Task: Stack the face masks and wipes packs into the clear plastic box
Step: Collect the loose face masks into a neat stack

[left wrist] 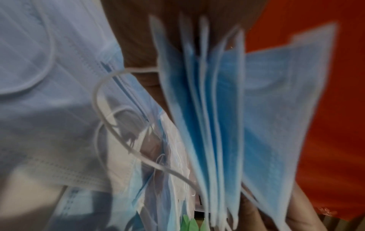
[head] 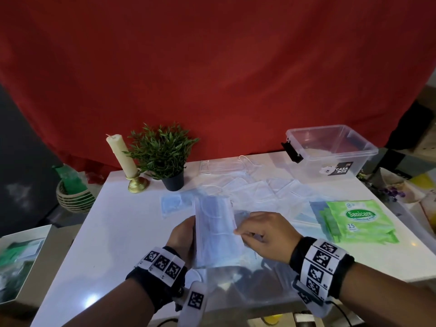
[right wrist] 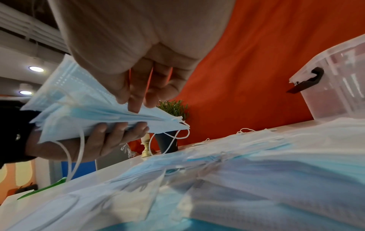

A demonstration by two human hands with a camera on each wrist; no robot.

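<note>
My left hand (head: pixel 185 234) grips a stack of light blue face masks (head: pixel 215 232) from below, lifted above the white table (head: pixel 118 220). In the right wrist view its fingers (right wrist: pixel 110 132) curl under the stack (right wrist: pixel 94 112). My right hand (head: pixel 243 232) pinches the stack's right edge, fingertips (right wrist: pixel 138 101) on the top mask. The left wrist view shows the mask edges fanned out (left wrist: pixel 207 109). More loose masks (head: pixel 250 187) lie spread over the table. Green wipes packs (head: pixel 361 220) lie stacked at the right. The clear plastic box (head: pixel 330 149) stands open at the back right.
A cream candle on a brass holder (head: pixel 125 159) and a small potted plant (head: pixel 165 156) stand at the table's back left. A woven basket (head: pixel 73 194) sits beyond the left edge. Clutter lies off the right edge (head: pixel 401 185).
</note>
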